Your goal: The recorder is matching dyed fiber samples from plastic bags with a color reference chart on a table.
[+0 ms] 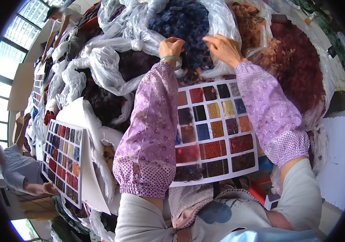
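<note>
Both hands hover over an opened clear bag of dark blue loose fibre. My left hand, with a pale green bangle at the wrist, is closed with its fingertips pressed together. To its right, my right hand has bent fingers drawn together, the fingertips toward the left hand. Whether either hand holds a tuft of fibre is too small to tell. Below them, between my purple flowered sleeves, lies a white sample board with rows of coloured swatches in red, black, gold, blue and brown.
Bags of orange-brown fibre and dark red fibre stand at the right. Knotted clear plastic bags with dark fibre fill the left. A second swatch board leans there, near a person in grey. Another person works far left.
</note>
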### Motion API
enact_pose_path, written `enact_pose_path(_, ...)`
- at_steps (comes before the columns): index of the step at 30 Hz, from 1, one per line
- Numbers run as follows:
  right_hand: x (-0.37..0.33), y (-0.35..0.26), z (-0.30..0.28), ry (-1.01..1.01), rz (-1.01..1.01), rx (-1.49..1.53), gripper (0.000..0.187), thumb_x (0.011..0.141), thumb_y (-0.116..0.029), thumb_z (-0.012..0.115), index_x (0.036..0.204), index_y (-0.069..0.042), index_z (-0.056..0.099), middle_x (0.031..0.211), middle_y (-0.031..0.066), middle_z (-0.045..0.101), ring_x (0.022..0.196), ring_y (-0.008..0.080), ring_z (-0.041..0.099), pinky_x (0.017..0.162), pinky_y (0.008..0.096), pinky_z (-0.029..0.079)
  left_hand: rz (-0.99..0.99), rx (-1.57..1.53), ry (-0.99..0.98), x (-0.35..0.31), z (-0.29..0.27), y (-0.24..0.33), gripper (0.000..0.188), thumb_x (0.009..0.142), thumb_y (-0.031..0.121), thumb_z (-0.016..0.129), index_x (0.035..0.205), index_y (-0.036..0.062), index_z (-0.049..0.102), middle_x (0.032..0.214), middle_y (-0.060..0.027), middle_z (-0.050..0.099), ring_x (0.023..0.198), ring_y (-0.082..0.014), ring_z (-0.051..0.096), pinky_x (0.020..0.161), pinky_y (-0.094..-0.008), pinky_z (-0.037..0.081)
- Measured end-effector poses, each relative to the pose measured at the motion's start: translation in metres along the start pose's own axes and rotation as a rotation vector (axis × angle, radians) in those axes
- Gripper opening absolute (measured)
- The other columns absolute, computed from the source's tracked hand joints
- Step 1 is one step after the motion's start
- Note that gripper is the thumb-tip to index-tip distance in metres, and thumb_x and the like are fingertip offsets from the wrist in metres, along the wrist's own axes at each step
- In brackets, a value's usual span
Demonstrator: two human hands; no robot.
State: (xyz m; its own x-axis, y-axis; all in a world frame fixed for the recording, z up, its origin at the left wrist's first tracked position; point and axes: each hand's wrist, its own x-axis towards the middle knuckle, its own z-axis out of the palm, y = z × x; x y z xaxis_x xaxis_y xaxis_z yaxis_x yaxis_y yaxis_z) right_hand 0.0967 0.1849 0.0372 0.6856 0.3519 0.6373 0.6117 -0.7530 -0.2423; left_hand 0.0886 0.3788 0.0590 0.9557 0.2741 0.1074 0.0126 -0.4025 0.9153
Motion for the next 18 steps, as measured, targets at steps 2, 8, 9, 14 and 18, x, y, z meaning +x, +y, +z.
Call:
enact_pose_path(2,-0.002,0.019,-0.003,-0.103,-0.067,-0.068,0.025,0.075,-0.015,0.052,0.098,-0.019,0.061,0.076,0.0080,0.056,0.066,0.0267,0.059,0.057,0.0365,0.048,-0.111,-0.095,-0.010,0.012,0.000,-0.011,0.021,0.062,0.019,0.057,0.074,0.0060,0.068,0.073,-0.0147,0.064,0.068,-0.0224,0.063,0.068,-0.0297,0.048)
enact_pose_path(8,-0.011,0.036,-0.022,-0.210,-0.070,-0.306,0.031,0.075,-0.013,0.051,0.105,-0.020,0.056,0.078,0.0079,0.058,0.063,0.0256,0.059,0.057,0.0342,0.049,0.337,0.565,0.263,0.010,0.013,-0.049,0.032,0.066,0.013,0.052,0.098,0.0155,0.060,0.094,-0.0125,0.059,0.091,-0.0305,0.052,0.081,-0.0365,0.041)
enact_pose_path(9,-0.010,0.042,-0.027,-0.353,-0.201,-0.277,0.033,0.075,-0.010,0.052,0.107,-0.019,0.053,0.079,0.0076,0.058,0.063,0.0251,0.059,0.057,0.0346,0.049,0.449,0.579,0.241,0.012,0.013,-0.047,0.029,0.068,0.012,0.050,0.095,0.0154,0.061,0.090,-0.0119,0.060,0.088,-0.0302,0.053,0.080,-0.0363,0.042)
enact_pose_path(14,-0.003,0.031,-0.031,0.148,-0.061,-0.102,0.034,0.077,-0.009,0.052,0.108,-0.020,0.054,0.082,0.0040,0.059,0.061,0.0214,0.059,0.050,0.0292,0.048,0.625,0.687,0.073,-0.004,0.030,-0.038,0.011,0.072,0.016,0.052,0.076,0.0152,0.062,0.070,-0.0055,0.062,0.073,-0.0255,0.057,0.064,-0.0392,0.046)
enact_pose_path(18,0.000,0.033,-0.037,0.144,-0.160,-0.157,0.029,0.078,-0.011,0.051,0.106,-0.017,0.054,0.074,0.0012,0.055,0.059,0.0191,0.058,0.048,0.0297,0.048,0.471,0.785,-0.165,-0.020,0.063,-0.036,0.029,0.065,0.039,0.063,0.083,0.0169,0.065,0.079,-0.0086,0.063,0.078,-0.0271,0.058,0.069,-0.0390,0.047)
